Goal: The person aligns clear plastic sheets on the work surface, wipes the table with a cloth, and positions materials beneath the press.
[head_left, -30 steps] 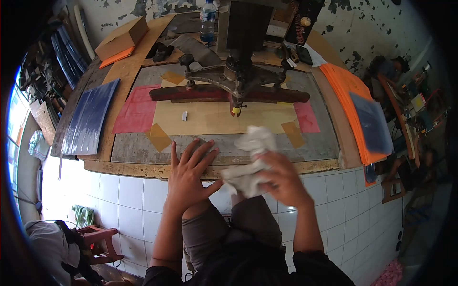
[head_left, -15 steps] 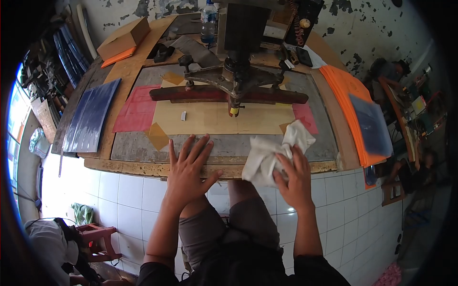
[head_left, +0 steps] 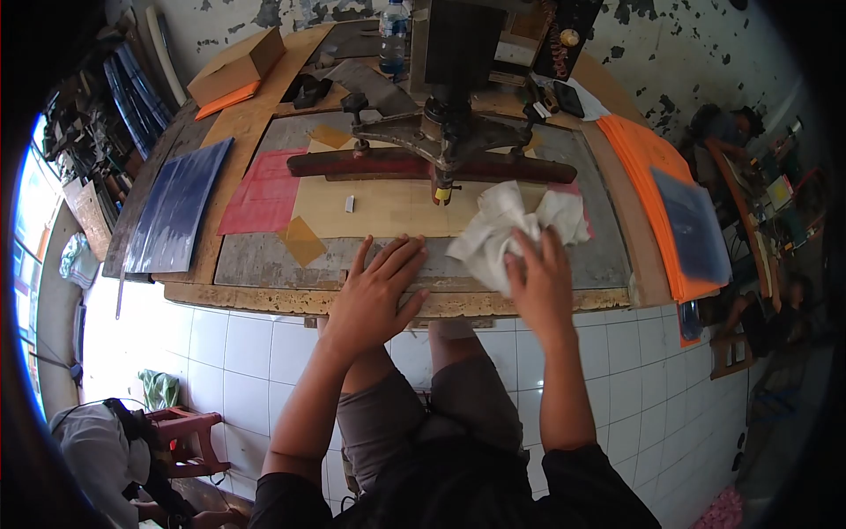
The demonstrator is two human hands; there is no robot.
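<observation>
My left hand (head_left: 374,295) lies with fingers stretched out on the front edge of a grey work board (head_left: 264,264), holding nothing. A crumpled white cloth (head_left: 495,231) is gripped in my right hand (head_left: 539,286), on the right part of the board. The cloth covers part of a long beige sheet (head_left: 388,216), which has pink pieces (head_left: 264,198) at its ends and a brown tape square (head_left: 302,242) at a corner. Above the sheet hangs a dark metal bar (head_left: 370,167) on a machine's bracket. A small pale piece (head_left: 350,204) rests on the sheet.
Blue plastic sheets (head_left: 181,207) lie at the left. Orange sheets (head_left: 648,176) are stacked at the right. A cardboard box (head_left: 233,66) and water bottle (head_left: 393,37) stand at the back. A red stool (head_left: 198,432) is on the floor. Other people sit at both sides.
My right hand has pushed the cloth forward from the table's front edge onto the beige sheet. My left hand has slid slightly forward, still flat. The whole view has shifted a little.
</observation>
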